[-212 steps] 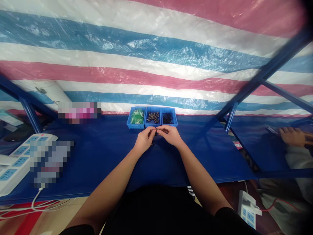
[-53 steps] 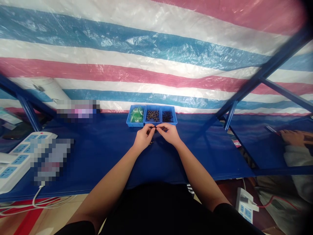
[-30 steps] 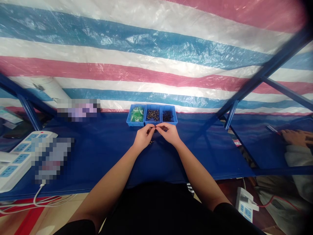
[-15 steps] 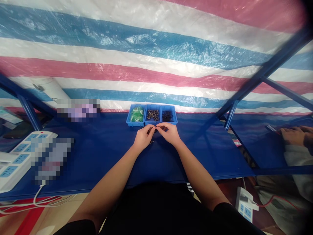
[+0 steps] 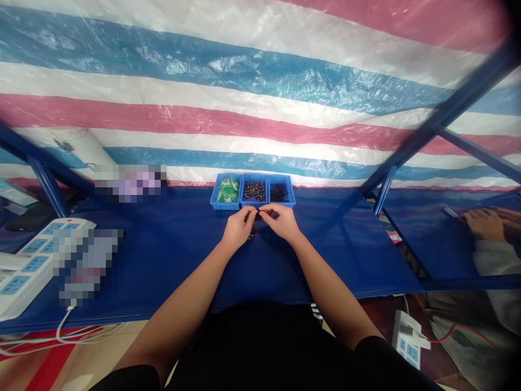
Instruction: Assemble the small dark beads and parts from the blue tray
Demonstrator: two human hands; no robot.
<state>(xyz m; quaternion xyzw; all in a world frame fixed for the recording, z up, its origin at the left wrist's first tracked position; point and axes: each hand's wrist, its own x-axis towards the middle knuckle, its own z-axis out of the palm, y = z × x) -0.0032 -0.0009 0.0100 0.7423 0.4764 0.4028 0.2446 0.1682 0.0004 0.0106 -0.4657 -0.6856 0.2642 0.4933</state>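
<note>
While left hand and right hand pinch one dark piece, three bins stand beyond. Two power strips lie well aside.

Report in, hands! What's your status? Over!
Left hand and right hand: pinched, seemingly on tiny dark piece. Piece's details: too small to make out. Close by: brass-coloured bit beside left hand, three blue bins just ahead.

Shows red, white and blue stripes on the tarpaulin up top, plain blue bins mid-frame, dark blue tabletop below.
</note>
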